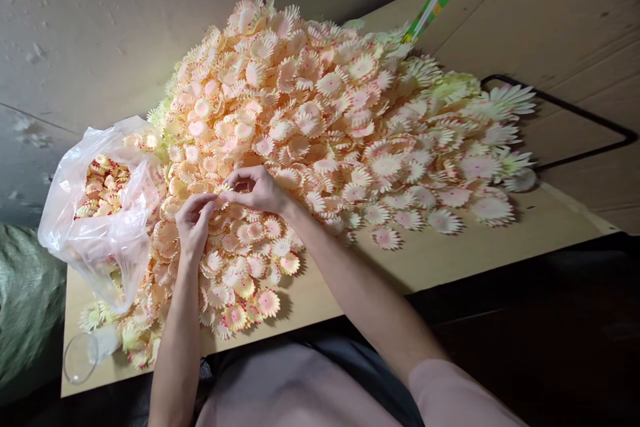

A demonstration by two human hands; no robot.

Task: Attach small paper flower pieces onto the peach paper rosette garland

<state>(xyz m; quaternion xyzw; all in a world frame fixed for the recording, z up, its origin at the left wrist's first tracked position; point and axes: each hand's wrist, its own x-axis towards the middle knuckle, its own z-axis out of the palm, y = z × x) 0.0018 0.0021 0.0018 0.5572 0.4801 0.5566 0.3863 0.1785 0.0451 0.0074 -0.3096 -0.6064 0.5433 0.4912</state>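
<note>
Both hands meet over a large heap of artificial flower petal layers, cream and pale pink with red-tipped fringes. My left hand has its thumb and forefinger pinched together at the edge of a small petal layer. From the other side my right hand pinches the same piece, its fingers bent and thumb pointing left. The fingers partly cover the piece. Loose petal layers lie under and around both hands, and several with yellow and pink centres lie closer to me.
A translucent plastic bag with folded petal pieces stands open at the left. A clear cup lies on its side near the table's left corner. A green packet and a black metal frame are at the right. A wall rises behind.
</note>
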